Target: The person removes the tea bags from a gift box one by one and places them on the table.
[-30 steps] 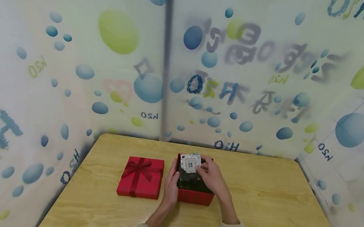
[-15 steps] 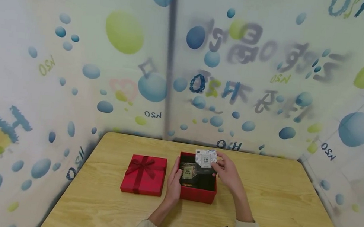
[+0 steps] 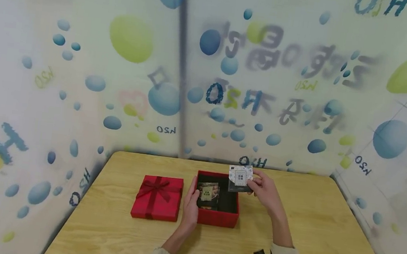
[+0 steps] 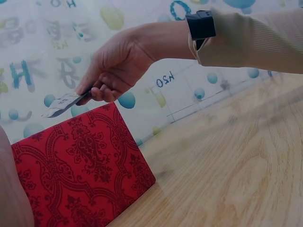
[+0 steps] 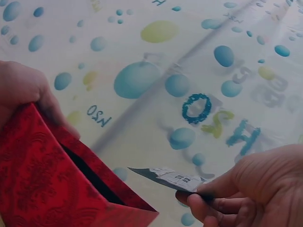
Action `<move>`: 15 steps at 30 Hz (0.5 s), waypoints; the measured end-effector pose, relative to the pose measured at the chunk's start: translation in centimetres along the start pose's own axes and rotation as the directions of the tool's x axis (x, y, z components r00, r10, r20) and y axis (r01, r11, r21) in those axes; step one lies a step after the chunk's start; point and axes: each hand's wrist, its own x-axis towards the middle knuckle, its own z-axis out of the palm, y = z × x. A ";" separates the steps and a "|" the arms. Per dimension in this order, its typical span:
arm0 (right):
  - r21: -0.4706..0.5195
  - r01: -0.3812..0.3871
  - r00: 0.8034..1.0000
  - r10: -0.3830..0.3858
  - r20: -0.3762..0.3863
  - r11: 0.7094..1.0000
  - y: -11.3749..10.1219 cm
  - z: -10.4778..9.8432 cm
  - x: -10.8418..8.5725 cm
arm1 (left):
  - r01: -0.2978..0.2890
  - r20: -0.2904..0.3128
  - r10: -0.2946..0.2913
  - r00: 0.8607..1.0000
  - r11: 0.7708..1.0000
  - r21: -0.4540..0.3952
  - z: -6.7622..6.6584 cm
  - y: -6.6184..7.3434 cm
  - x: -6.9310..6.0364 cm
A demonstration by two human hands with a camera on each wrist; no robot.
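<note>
A red patterned gift box stands uncovered on the table, with its dark inside showing. My left hand holds the box by its left wall, fingers along the outside and thumb at the rim. Just above the box's right rim, my right hand pinches a flat sachet by its right edge, between thumb and fingers. The sachet is white with a floral print above and dark below, and it tilts in the right wrist view. Inside the box, on the left, lies another dark sachet with a yellowish label.
Left of the box lies its red lid, tied with a dark red ribbon bow. All of this is on a pale wooden table, whose far edge meets a wall printed with blue and green bubbles.
My right hand has lifted the white sachet out of the box and carried it to the right, uncovering the labelled sachet inside. My left hand stays at the box's left side.
</note>
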 end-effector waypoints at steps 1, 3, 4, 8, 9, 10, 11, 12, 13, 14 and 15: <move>0.000 0.002 1.000 -0.002 -0.001 1.000 0.1 -0.3 -0.1 | 0.003 -0.001 -0.003 1.000 1.000 0.002 0.0 0.0 0.0; -0.004 0.002 1.000 -0.002 -0.004 1.000 0.2 -0.9 -0.2 | 0.004 0.002 -0.004 1.000 1.000 -0.001 0.0 0.0 -0.2; -0.008 0.003 1.000 -0.003 -0.003 1.000 0.2 -1.0 -0.2 | 0.006 0.003 -0.006 1.000 1.000 0.001 -0.1 0.0 -0.1; -0.007 -0.005 1.000 0.005 -0.001 1.000 0.1 -1.5 -0.2 | 0.002 0.002 -0.002 1.000 1.000 0.001 -0.2 0.1 -0.1; -0.011 -0.008 1.000 0.008 -0.004 1.000 0.1 -1.6 -0.2 | 0.002 0.002 -0.002 1.000 1.000 -0.001 -0.2 0.0 -0.1; -0.013 -0.011 1.000 0.010 -0.008 1.000 0.2 -1.7 -0.2 | -0.002 0.005 0.002 1.000 1.000 -0.004 -0.2 0.1 -0.1; -0.017 -0.015 1.000 0.015 -0.015 1.000 0.3 -1.8 -0.2 | -0.003 0.007 0.003 1.000 1.000 -0.005 -0.2 0.1 -0.1; -0.021 -0.019 1.000 0.018 -0.022 1.000 0.3 -1.9 -0.3 | -0.005 0.008 0.005 1.000 1.000 -0.007 -0.2 0.1 -0.1; -0.023 -0.022 0.999 0.022 -0.026 0.999 0.4 -2.0 -0.3 | -0.006 0.010 0.006 1.000 1.000 -0.008 -0.2 0.1 -0.1; -0.025 -0.027 0.999 0.026 -0.029 0.999 0.6 -2.1 -0.3 | -0.004 0.011 0.004 1.000 1.000 -0.008 -0.1 0.1 -0.1; -0.026 -0.032 0.999 0.031 -0.030 0.999 0.8 -2.3 -0.4 | -0.002 0.011 0.002 1.000 1.000 -0.007 -0.1 0.0 -0.1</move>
